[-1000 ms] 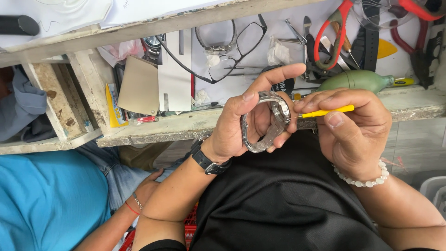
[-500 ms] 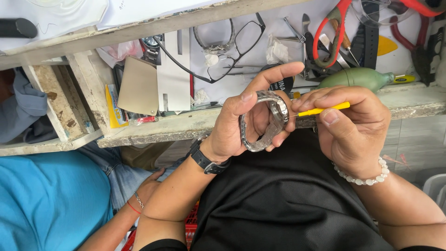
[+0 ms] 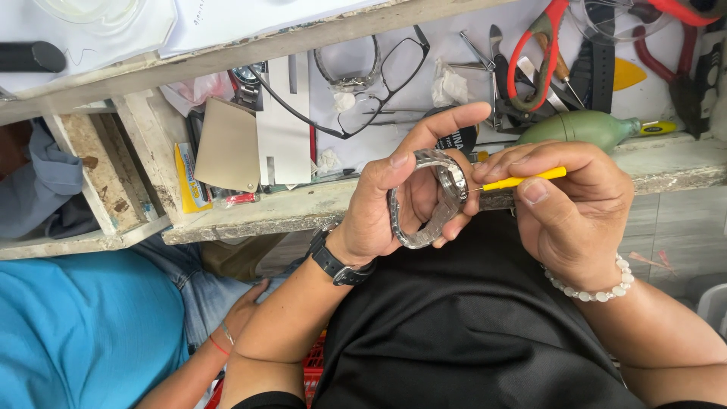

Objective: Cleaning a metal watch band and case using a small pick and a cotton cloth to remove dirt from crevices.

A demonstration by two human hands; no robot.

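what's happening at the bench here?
A person holds a silver metal-band wristwatch in the left hand. The right hand pinches a thin yellow-handled tool, its tip against the side of the watch case. Behind the hands, the workbench carries black-framed eyeglasses, red-handled pliers and a green dust blower. A second person in a blue shirt sits alongside.

This is a small watch-repair stall, cramped and well used. The worn wooden workbench (image 3: 250, 220) with chipped pale paint is crowded with trade tools: red-handled pliers (image 3: 534, 57), fine steel tweezers (image 3: 477, 53), a green rubber dust blower (image 3: 583, 129), loose metal watch bracelets (image 3: 344, 76) and black-framed spectacles (image 3: 379, 83). A silver steel wristwatch (image 3: 428, 201) is being worked on with a thin yellow-handled tool (image 3: 522, 180), and an open, rough wooden compartment (image 3: 106, 182) sits alongside.
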